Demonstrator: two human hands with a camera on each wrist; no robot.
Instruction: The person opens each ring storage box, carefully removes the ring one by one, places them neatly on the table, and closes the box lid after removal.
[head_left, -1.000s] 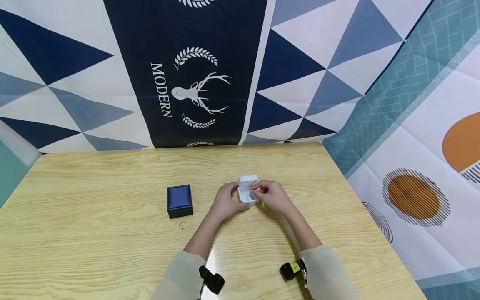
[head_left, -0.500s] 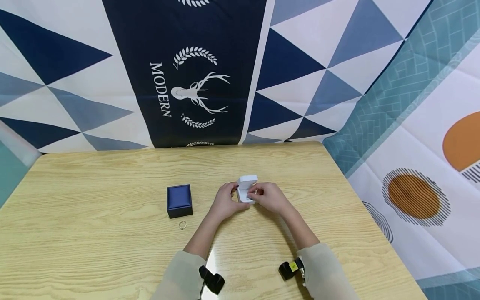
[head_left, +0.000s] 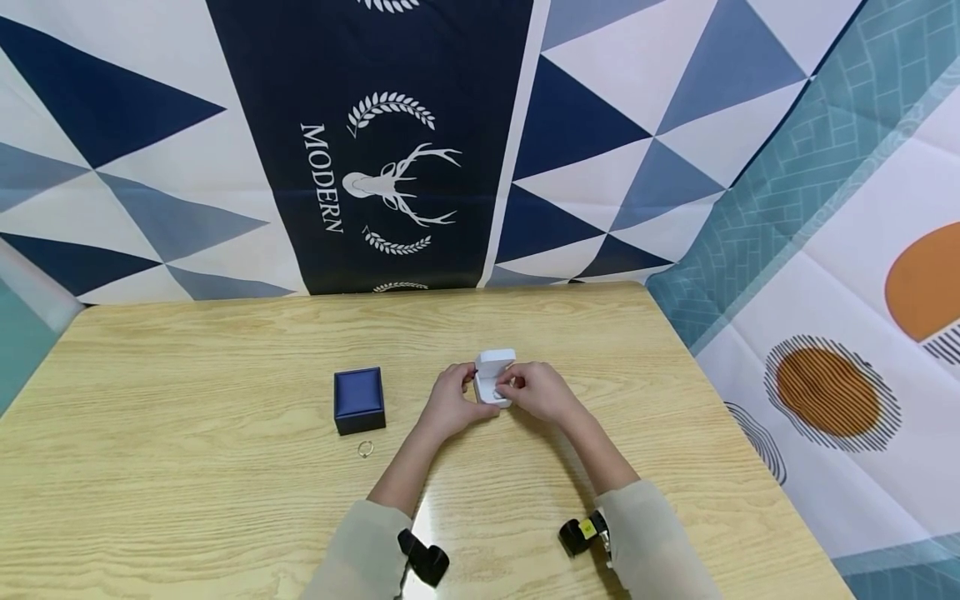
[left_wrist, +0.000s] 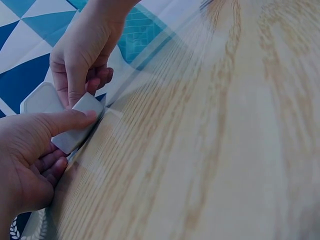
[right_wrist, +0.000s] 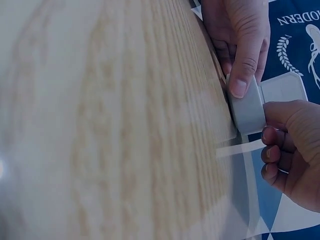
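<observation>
A small white ring box (head_left: 495, 358) stands on the table with its lid raised. My left hand (head_left: 456, 403) grips its base from the left, the thumb along the front wall, which the left wrist view also shows. From the right, my right hand (head_left: 546, 392) reaches into the box, thumb and forefinger pinching a silver ring (head_left: 497, 395) at the cushion. Fingertips cover most of that ring in the head view. Both wrist views hide it behind the box wall (right_wrist: 248, 112) and the fingers.
A dark blue ring box (head_left: 358, 395), lid down, stands left of my left hand on the wooden table (head_left: 225, 500). In front of it lies a thin gold ring (head_left: 365, 456). Patterned cloth (head_left: 405, 50) hangs behind the table's far edge.
My right fingers have moved down and left into the white box, onto the silver ring that showed freely there a second ago. The left hand stays in place on the box.
</observation>
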